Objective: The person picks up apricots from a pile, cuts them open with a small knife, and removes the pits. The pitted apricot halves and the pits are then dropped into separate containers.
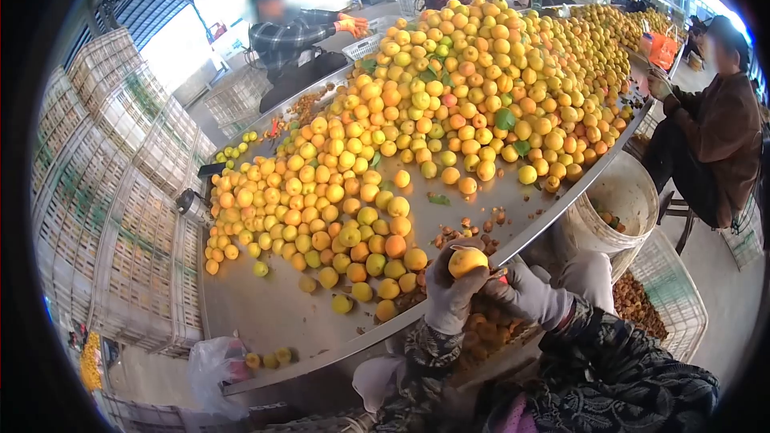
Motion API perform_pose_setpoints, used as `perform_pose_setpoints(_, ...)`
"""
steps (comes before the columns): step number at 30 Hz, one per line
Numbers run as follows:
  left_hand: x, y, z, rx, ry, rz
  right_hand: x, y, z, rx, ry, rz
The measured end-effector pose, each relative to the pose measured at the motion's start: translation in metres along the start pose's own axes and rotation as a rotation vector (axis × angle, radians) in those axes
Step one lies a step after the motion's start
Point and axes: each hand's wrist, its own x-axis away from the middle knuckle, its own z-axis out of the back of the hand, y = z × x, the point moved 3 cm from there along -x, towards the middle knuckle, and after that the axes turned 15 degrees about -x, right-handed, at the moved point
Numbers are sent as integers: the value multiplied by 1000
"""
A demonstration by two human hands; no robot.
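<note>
My gloved left hand is closed round a yellow-orange apricot at the front edge of the metal table. Close beside it on the right, my gloved right hand has its fingers closed. A small red bit shows at its fingertips; the rest of what it grips is hidden. Beyond both hands, a large heap of apricots covers much of the table. Brown pits and scraps lie just past my fingers. Below my hands, apricot halves are partly visible.
A white bucket stands right of my hands, with a crate of brown pits below it. Stacked crates rise on the left. A person sits at right; another person wearing orange gloves is across the table.
</note>
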Motion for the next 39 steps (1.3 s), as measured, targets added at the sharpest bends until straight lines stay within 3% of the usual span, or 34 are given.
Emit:
perform_pose_setpoints(3, -3, 7, 13, -99, -159, 38, -7, -8, 9, 157, -136, 130)
perform_pose_setpoints(4, -5, 13, 19, -94, -152, 36, -9, -8, 14, 161, -141, 125)
perform_pose_setpoints(6, -5, 24, 23, -184, -396, 64, -13, -1, 19, 163, -241, 27)
perform_pose_setpoints(10, -5, 22, 25, -335, -476, 89, -19, -10, 24, 294, -283, 180)
perform_pose_setpoints(11, -8, 16, 24, -246, -351, 108, -18, 0, 32, 71, -72, 59)
perform_pose_setpoints(12, -8, 10, 21, -151, -226, 132, -18, -1, 30, 76, -67, 61)
perform_pose_setpoints(14, -5, 10, 11, -261, -128, 62, -24, 0, 27, -398, 294, 142)
perform_pose_setpoints(16, -2, 19, 4, -1054, 19, -367, -33, -1, 11, -445, 387, 168)
perform_pose_setpoints(17, -4, 13, 1, -990, 40, -574, -38, 0, 8, -443, 432, 226)
perform_pose_setpoints(20, 0, 0, -4, -1064, 87, -676, -40, -2, 7, -477, 460, 304)
perform_pose_setpoints(24, 11, 7, -14, -1245, 165, -573, -38, -16, -15, -428, 571, 282)
perform_pose_setpoints(27, 18, 10, -21, -1016, 326, -569, -36, -23, -26, -179, 728, 418)
perform_pose_setpoints(28, 18, 8, -21, -1012, 333, -575, -39, -21, -23, -173, 721, 422)
perform_pose_setpoints(30, 17, -6, -12, -836, 357, -366, -42, -17, -19, 193, 683, 562)
perform_pose_setpoints(32, 13, -24, -5, -703, 377, -390, -45, -28, -23, 362, 681, 557)
perform_pose_setpoints(34, 6, -41, 3, -278, 318, -175, -49, -33, -26, 645, 578, 572)
perform_pose_setpoints(36, 3, -46, 3, -245, 365, -150, -52, -37, -27, 691, 538, 581)
perform_pose_setpoints(38, 5, -44, 5, -215, 407, -113, -47, -50, -40, 790, 388, 759)
perform_pose_setpoints(39, 5, -41, 5, 36, 352, 171, -48, -50, -37, 787, 393, 753)
